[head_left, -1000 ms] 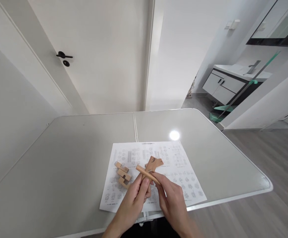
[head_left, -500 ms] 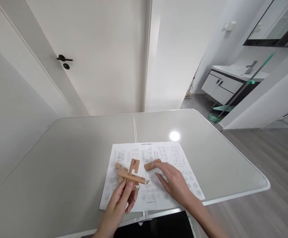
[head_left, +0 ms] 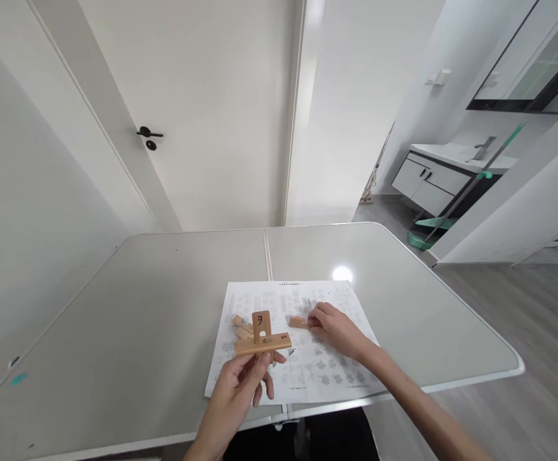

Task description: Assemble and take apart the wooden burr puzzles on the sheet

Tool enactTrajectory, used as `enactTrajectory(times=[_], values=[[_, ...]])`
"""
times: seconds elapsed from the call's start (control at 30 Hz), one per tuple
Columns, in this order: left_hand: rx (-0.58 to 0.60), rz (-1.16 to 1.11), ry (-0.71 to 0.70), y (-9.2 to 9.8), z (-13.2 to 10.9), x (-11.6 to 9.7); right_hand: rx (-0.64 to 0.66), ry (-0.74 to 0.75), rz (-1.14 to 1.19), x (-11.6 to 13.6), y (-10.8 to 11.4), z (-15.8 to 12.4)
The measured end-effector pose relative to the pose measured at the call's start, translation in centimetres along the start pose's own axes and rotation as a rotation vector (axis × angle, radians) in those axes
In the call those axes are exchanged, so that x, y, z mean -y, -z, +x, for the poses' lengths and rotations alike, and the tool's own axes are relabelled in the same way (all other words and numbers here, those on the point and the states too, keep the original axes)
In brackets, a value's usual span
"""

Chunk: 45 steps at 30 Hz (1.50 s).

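Observation:
My left hand pinches two interlocked wooden puzzle pieces from below, holding them above the printed sheet. One of them, a notched piece marked with a 3-like figure, stands upright through the other, a flat crosswise piece marked 2. My right hand has its fingers closed on the right end of another wooden puzzle piece, which is at the sheet; whether it is lifted I cannot tell. Behind the left hand's pieces lie several loose wooden pieces, partly hidden.
The printed paper sheet shows small diagrams and lies near the front edge of the grey folding table. A door with a black handle stands behind. At the far right are a sink cabinet and a green dustpan.
My right hand has closed on the right end of the separate piece, which has turned slightly. My left hand has turned the joined pieces so the crosswise one lies more level. The head view has shifted.

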<state>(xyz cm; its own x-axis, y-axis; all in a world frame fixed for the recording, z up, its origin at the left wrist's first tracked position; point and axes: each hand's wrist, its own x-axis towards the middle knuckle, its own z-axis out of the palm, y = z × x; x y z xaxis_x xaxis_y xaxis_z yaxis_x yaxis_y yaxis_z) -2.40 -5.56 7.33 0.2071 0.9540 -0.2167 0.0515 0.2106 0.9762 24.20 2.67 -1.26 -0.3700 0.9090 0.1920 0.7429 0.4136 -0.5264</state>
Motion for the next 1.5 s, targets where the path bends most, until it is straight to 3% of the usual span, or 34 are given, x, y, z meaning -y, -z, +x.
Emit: enactTrajectory(times=[0.2,0.37,0.47,0.77,1.0,1.23,1.33,1.5], values=[[0.062,0.146,-0.064,0.1,-0.4,-0.2,-0.044,-0.127,0.158,2.4,3.2,-2.4],[0.078,0.148,-0.109,-1.3,-0.6,-1.0,-0.039,-0.476,1.276,8.1,7.5,-5.5],[0.122,0.120,-0.131,-2.8,-0.6,-1.4,-0.056,-0.601,1.681,11.2,8.3,-7.0],[0.165,0.140,-0.224,-6.2,-1.0,-1.8,-0.129,-0.430,2.331,14.4,7.9,-10.3],[0.181,0.224,-0.227,-7.1,-1.3,-1.2,-0.183,-0.318,2.592,15.0,6.4,-11.2],[0.237,0.272,-0.176,-7.3,-1.0,-0.4,-0.190,-0.360,2.734,14.7,4.1,-11.4],[0.241,0.281,-0.171,-7.4,-1.0,-0.5,-0.244,-0.386,2.665,14.6,3.2,-11.4],[0.266,0.267,-0.143,-7.4,-1.1,-0.5,-0.341,-0.425,2.300,13.9,2.3,-11.6]])
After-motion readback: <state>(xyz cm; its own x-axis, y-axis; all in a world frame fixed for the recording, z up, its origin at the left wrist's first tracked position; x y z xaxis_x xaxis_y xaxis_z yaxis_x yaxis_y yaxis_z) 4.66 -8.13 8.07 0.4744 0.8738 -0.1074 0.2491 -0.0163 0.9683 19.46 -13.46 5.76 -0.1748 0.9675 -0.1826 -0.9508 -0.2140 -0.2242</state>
